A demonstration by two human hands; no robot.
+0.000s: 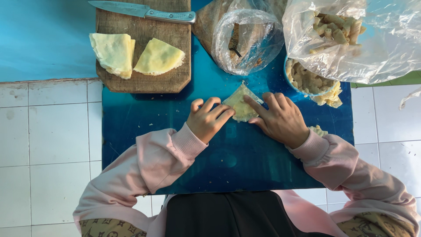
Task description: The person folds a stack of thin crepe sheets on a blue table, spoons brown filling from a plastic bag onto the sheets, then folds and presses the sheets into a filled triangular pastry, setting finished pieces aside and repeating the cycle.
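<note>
Both hands – left hand (207,118), right hand (280,119) – pinch a wrapper (240,105) on the blue worktop (228,158), fingers curled on it; fold best with even fingertip pressure.

Wooden cutting board (144,66) bearing two folded yellow wrappers (136,55) and a knife (144,12). Beside it, clear plastic bags (394,39) and a bowl of pale filling (307,81).
</note>
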